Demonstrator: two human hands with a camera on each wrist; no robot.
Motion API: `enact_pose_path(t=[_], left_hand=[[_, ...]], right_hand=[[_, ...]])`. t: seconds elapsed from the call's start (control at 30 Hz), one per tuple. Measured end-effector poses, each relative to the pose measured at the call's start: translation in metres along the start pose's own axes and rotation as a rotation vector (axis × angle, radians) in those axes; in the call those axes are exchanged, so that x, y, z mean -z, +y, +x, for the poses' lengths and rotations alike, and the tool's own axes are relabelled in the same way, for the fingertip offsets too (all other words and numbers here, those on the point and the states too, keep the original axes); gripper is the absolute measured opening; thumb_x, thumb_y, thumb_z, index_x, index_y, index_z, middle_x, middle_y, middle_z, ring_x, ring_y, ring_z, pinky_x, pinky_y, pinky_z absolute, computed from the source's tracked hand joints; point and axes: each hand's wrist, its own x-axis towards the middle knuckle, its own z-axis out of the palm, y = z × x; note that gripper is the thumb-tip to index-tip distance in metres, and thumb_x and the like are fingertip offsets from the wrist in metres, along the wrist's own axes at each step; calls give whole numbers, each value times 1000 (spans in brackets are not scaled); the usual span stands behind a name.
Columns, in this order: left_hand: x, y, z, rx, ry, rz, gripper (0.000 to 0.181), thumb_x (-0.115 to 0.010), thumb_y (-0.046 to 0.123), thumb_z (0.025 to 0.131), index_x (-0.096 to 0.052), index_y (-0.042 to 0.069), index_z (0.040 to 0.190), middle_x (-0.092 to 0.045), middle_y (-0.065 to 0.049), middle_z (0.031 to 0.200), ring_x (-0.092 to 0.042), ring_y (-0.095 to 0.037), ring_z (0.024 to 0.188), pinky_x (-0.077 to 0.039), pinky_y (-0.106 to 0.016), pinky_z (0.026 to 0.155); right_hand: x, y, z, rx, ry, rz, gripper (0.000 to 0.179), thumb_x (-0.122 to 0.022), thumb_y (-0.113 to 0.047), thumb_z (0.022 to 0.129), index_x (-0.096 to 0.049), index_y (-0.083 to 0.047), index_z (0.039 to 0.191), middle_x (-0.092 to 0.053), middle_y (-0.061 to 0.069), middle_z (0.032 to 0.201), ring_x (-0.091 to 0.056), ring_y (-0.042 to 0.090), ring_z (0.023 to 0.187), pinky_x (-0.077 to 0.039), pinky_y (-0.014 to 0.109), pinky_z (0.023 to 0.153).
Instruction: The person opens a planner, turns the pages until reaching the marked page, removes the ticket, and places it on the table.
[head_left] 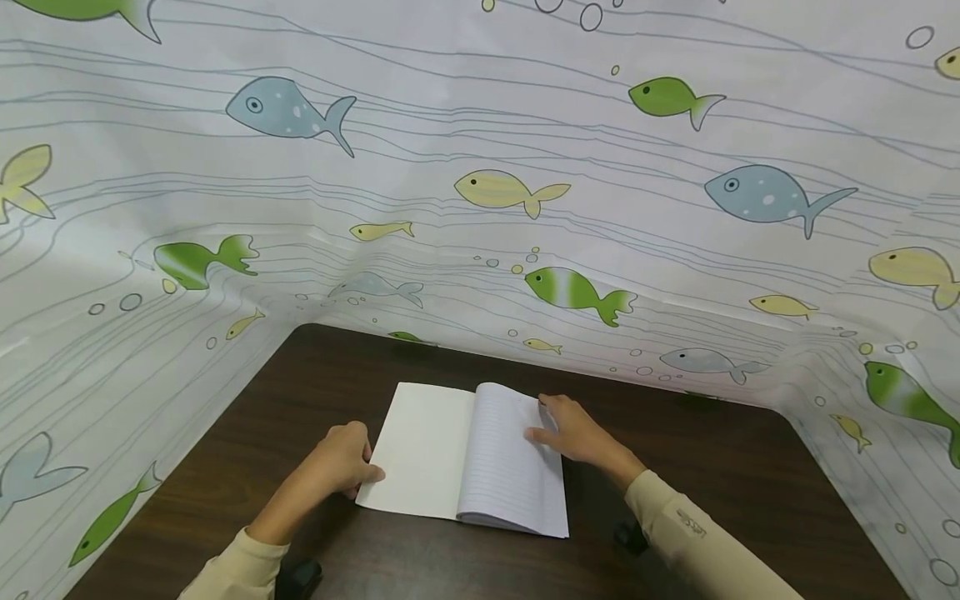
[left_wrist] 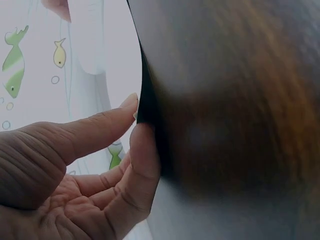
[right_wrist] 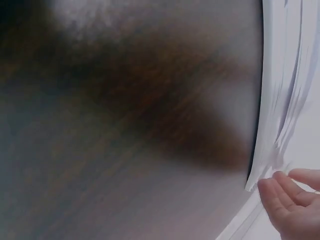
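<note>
The left hand [head_left: 341, 458] pinches an open notebook [head_left: 463, 457] by the outer edge of its blank side [head_left: 420, 450]. The right hand [head_left: 576, 429] touches the ruled pages [head_left: 504, 467] near their far outer corner; whether it grips them, I cannot tell. The notebook lies between both hands on the bench [head_left: 240, 442].
</note>
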Motion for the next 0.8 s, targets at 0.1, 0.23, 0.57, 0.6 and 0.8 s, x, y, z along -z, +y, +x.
enact_pose_path(t=[0.1,0.23,0.57,0.6,0.8], left_hand=[[2,-2,0,1,-6,-9,29,-87,-2,85,-59,-4,82,-62,-15,66,-69,-19,47,-58,-27,52],[4,-9,2,-4,-14,-54,28,-88,-4,82,-60,-5,82,-65,-15,70,-71,-22,48,-63,-32,54],[7,-15,9,-47,-58,-68,30,-88,-1,83,-59,-3,84,-67,-14,70,-71,-21,48,-62,-31,53],[8,-15,9,-51,-59,-67,29,-89,-1,83,-59,-3,84,-67,-14,70,-71,-21,48,-62,-31,53],[10,-18,9,-73,-79,-70,27,-89,-3,82,-61,-2,82,-67,-13,71,-71,-20,50,-62,-30,54]], right_hand=[[-2,-4,2,12,-3,4,81,-77,-34,101,-42,13,156,-50,35,157,-47,50,148,-43,66,122],[-7,-7,6,8,-10,3,84,-80,-35,99,-42,13,156,-48,35,158,-44,51,150,-41,66,123],[-13,-6,12,-20,-28,-152,85,-86,-41,92,-52,8,152,-51,29,158,-49,44,146,-51,60,118],[-13,-6,12,-20,-27,-168,85,-86,-42,92,-52,7,153,-51,28,158,-49,43,145,-52,60,116],[-11,-6,12,-32,-38,-208,85,-85,-42,93,-50,5,155,-52,25,161,-50,42,148,-52,59,117]])
